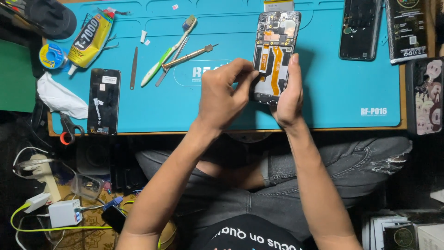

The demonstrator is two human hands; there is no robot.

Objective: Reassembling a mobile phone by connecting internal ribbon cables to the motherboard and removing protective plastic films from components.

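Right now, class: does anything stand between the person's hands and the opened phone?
Nothing visible does. The right hand grips the opened phone directly along its edge, and the left hand has its fingertips on the phone's left edge.

The person's arms were bare to above the elbows, with no watch, ring or glove on the left hand (222, 95) or right hand (289, 95). They wore grey jeans (277, 185), torn at one knee, and a black shirt (245, 236) with white lettering.
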